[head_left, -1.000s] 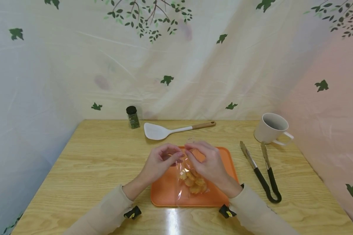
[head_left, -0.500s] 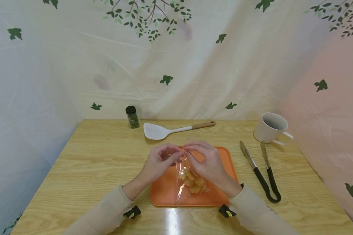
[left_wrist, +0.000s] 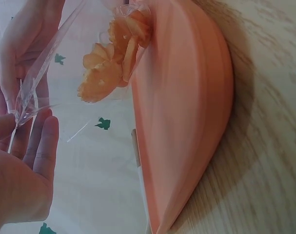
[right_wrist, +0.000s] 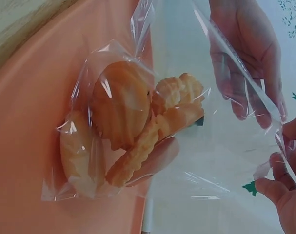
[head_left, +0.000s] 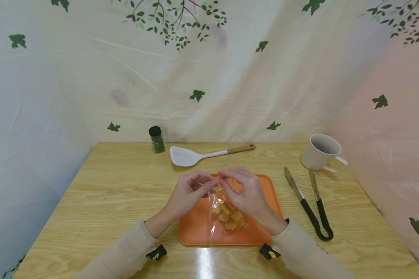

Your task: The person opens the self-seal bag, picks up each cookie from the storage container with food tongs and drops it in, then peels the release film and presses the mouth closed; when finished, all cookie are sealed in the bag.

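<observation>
Both hands meet over an orange tray, pinching the top of a clear plastic bag. Golden, ridged snack pieces lie in the bottom of the bag, which hangs over the tray. In the head view, my left hand grips the bag's upper edge between thumb and fingers. Close beside it, my right hand pinches the same edge, fingertips nearly touching the left ones. The left wrist view shows the film stretched up from the snack pieces to the fingers.
Behind the tray lies a white spatula with a wooden handle, near a black-capped spice jar. To the right are black-handled tongs and a white mug. A leaf-patterned cloth encloses the wooden table.
Hardly anything differs; both hands keep their pinch on the bag's top, and the film's glints shift slightly.
</observation>
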Demonstrator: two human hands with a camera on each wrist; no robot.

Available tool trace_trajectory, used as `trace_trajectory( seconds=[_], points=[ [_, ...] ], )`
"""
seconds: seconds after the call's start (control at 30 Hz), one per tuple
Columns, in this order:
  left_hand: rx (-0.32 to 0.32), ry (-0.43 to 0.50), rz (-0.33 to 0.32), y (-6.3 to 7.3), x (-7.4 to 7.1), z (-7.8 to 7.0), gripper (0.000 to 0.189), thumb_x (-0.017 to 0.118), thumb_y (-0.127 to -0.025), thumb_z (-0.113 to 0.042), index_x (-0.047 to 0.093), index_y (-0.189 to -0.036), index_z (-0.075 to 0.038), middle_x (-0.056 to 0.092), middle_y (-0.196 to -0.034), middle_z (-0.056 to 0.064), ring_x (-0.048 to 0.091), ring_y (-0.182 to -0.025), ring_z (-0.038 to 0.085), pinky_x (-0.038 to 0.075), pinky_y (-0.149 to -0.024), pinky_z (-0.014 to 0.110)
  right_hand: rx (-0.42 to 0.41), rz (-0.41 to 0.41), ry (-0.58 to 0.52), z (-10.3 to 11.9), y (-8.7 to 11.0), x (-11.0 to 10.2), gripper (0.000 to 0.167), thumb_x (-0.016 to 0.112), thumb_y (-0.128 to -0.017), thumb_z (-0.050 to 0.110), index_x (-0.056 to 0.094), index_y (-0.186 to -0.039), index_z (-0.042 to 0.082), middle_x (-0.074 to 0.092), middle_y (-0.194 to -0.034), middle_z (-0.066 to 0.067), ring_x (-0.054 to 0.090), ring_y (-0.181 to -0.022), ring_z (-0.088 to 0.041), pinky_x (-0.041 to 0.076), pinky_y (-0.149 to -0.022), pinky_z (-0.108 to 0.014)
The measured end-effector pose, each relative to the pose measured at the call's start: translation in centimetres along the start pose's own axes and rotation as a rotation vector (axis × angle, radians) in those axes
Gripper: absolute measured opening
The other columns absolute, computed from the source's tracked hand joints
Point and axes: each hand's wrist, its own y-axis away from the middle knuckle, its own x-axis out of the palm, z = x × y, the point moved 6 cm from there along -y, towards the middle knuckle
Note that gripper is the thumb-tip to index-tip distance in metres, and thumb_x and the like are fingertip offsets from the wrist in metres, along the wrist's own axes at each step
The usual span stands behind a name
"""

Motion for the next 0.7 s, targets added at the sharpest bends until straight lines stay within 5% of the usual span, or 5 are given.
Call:
trace_trajectory(
  seconds=[0.27,0.5,0.7],
  points=[
    [0.006,0.003,-0.002,0.05,0.06,-0.17,0.013,0.066,-0.099,-0.005,0.068,-0.110,0.001,0.072,-0.103,0.025,0.071,-0.086,0.046,0.060,-0.073,0.050,0.033,-0.021,-0.015,0.42,-0.08,-0.31,0.021,0.079,-0.086,-0.002,0.077,-0.106,0.005,0.076,-0.096,-0.003,0.070,-0.091,-0.021,0.058,-0.083,-0.034],
    [0.009,-0.001,-0.006,0.07,0.04,-0.20,0.012,0.067,-0.099,-0.007,0.069,-0.109,0.000,0.073,-0.102,0.022,0.073,-0.085,0.039,0.061,-0.072,0.042,-0.003,-0.024,-0.031,0.58,-0.15,-0.41,0.023,0.077,-0.083,-0.006,0.077,-0.104,0.004,0.077,-0.096,-0.004,0.071,-0.092,-0.022,0.052,-0.097,-0.049],
    [0.011,-0.004,-0.005,0.10,0.00,-0.11,0.013,0.067,-0.099,-0.005,0.069,-0.110,0.000,0.075,-0.101,0.016,0.073,-0.085,0.041,0.060,-0.073,0.050,0.054,0.030,-0.039,-0.02,0.25,-0.17,0.018,0.076,-0.087,0.000,0.077,-0.104,0.006,0.076,-0.101,-0.003,0.071,-0.102,-0.023,0.052,-0.097,-0.046]
  ],
)
